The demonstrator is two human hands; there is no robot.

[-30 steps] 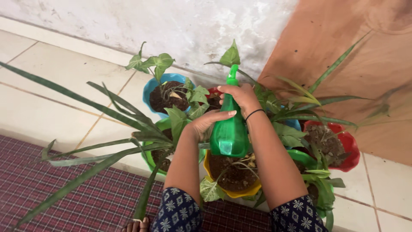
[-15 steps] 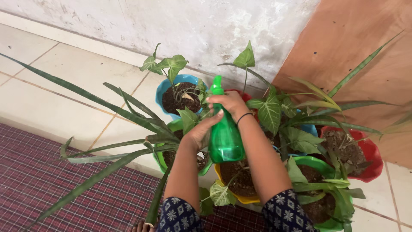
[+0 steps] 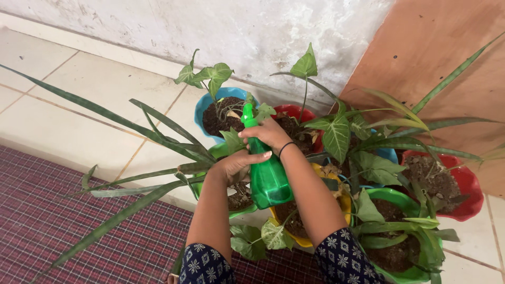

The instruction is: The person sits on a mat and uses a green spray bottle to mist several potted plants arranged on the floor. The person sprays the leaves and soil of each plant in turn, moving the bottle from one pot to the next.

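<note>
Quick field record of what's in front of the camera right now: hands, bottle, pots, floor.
right hand: wrapped around the neck of the green spray bottle, near its trigger
left hand: fingers against the bottle's side
bottle pose: nozzle tilted up and away, toward the blue pot
pots: blue, red pot, yellow pot and green pot, clustered, soil visible
plants: long strap leaves reach left; broad arrow-shaped leaves on the right
floor: pale tiles, checked mat

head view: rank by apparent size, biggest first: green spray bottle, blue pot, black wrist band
1. green spray bottle, though it is nearer the camera, so the lead over the pot is unsure.
2. blue pot, partly hidden by leaves.
3. black wrist band, clearly the smallest.
</note>
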